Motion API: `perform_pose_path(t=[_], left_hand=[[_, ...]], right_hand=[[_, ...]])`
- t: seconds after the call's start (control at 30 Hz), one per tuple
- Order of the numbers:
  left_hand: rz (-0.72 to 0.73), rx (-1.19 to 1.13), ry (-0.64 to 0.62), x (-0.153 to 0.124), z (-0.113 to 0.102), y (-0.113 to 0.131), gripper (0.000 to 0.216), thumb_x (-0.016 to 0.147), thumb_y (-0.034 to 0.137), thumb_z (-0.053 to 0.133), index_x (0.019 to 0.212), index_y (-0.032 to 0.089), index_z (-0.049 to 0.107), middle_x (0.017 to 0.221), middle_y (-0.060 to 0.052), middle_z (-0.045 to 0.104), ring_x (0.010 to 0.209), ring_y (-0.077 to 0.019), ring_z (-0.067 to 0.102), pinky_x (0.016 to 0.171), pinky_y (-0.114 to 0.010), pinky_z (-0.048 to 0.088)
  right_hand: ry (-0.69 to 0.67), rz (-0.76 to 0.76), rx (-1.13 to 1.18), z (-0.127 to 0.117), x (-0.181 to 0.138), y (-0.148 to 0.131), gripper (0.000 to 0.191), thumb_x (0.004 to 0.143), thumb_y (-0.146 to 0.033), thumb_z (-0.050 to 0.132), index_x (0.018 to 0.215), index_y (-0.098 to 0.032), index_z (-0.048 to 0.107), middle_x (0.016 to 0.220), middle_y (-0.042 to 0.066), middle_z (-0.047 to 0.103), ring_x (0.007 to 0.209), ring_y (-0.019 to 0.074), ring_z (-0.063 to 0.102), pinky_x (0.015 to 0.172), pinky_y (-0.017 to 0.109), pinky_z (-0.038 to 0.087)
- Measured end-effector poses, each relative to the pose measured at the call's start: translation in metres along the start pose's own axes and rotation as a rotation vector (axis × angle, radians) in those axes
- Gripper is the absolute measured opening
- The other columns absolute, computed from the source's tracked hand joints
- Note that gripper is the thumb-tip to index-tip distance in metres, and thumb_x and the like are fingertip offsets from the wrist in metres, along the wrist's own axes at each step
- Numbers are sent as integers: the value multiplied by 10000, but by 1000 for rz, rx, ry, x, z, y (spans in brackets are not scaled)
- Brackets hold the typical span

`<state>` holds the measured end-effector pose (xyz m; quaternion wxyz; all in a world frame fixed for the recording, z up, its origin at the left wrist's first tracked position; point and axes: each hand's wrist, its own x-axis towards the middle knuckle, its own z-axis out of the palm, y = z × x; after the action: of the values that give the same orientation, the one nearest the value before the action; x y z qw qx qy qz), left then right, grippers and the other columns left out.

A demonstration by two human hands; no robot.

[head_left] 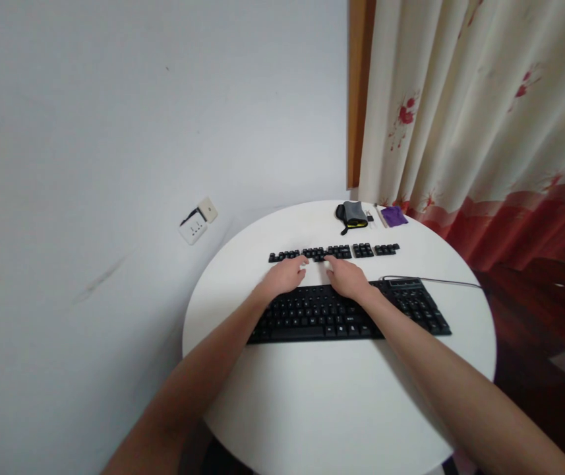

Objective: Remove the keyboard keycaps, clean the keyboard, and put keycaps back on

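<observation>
A black keyboard [346, 313] lies across the middle of a round white table [341, 402]. Just beyond it, loose black keycaps [334, 252] stand in a row of small groups. My left hand [283, 277] rests past the keyboard's far edge, fingers bunched, their tips touching the keycap row. My right hand [347, 278] sits close beside it, fingers curled together, tips at the same row. What either hand pinches is too small to see. A bare patch of table shows between the two hands.
At the table's far edge lie a grey pouch [352, 215], small thin tools [375, 216] and a purple cloth [393, 216]. The keyboard's cable [435, 281] runs right. A wall socket [193, 229] is on the left, and a flowered curtain [480, 125] hangs on the right.
</observation>
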<state>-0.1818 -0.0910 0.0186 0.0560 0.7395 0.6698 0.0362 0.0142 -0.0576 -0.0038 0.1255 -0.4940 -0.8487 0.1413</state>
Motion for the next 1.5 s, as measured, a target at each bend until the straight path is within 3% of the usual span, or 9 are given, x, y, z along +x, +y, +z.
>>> perform_pose_path(t=[0.17,0.33,0.47,0.6,0.87,1.0,1.13,1.27,1.5], left_hand=[[23,-48,50,13,16,17,557,937,266,495,1481,205,397,1159,-102,705,1093,-241,650,902,-290,476],[38,-67,82,14,26,16,495,968,302,459,1454,209,464,1211,-129,678,1134,-288,624,943,-361,467],[82,-94,116,8,21,14,404,965,269,479,1354,235,584,1174,-109,677,1110,-264,624,959,-348,458],[122,-126,150,1,15,10,251,951,276,535,1054,203,751,1058,-110,683,1039,-253,632,938,-339,465],[125,-243,151,3,16,12,148,860,168,632,869,166,780,891,-90,751,893,-217,679,888,-323,495],[126,-326,141,-3,3,12,108,828,165,673,835,165,781,822,-67,760,794,-184,693,811,-286,519],[164,-574,1,-20,-14,12,96,796,195,703,842,167,782,816,-47,768,769,-167,702,722,-251,527],[181,-636,-179,-31,-19,19,103,755,212,722,820,170,790,773,-41,764,751,-185,699,668,-261,511],[209,-587,-236,-32,-19,21,118,743,193,710,815,172,801,749,-41,763,736,-187,700,636,-252,489]], right_hand=[[-36,14,-31,6,8,-4,561,976,-281,408,1522,-201,306,1219,179,676,1055,310,664,842,399,474],[-66,13,-46,7,15,-3,571,953,-241,444,1516,-217,349,1221,173,678,1061,308,665,852,387,474],[-45,-1,-53,3,12,-3,466,957,-231,443,1419,-229,505,1239,159,669,1088,297,646,867,383,471],[-15,-11,-58,-2,8,-4,285,945,-249,500,1134,-220,712,1176,138,688,1074,282,641,879,361,459],[34,-30,-13,-3,6,-4,152,853,-185,637,970,-175,734,1105,120,697,1033,250,638,858,316,453],[33,-74,55,-12,1,-2,125,842,-173,656,932,-165,743,981,83,734,921,195,662,822,268,462],[-31,-201,307,-29,-8,-1,146,806,-154,677,930,-149,753,868,58,749,783,158,665,735,238,477],[-231,-265,420,-38,-17,-3,139,774,-143,651,853,-152,766,760,33,742,697,155,651,663,245,465],[-361,-290,399,-36,-21,-6,142,744,-164,663,836,-162,772,715,13,731,641,143,602,613,243,417]])
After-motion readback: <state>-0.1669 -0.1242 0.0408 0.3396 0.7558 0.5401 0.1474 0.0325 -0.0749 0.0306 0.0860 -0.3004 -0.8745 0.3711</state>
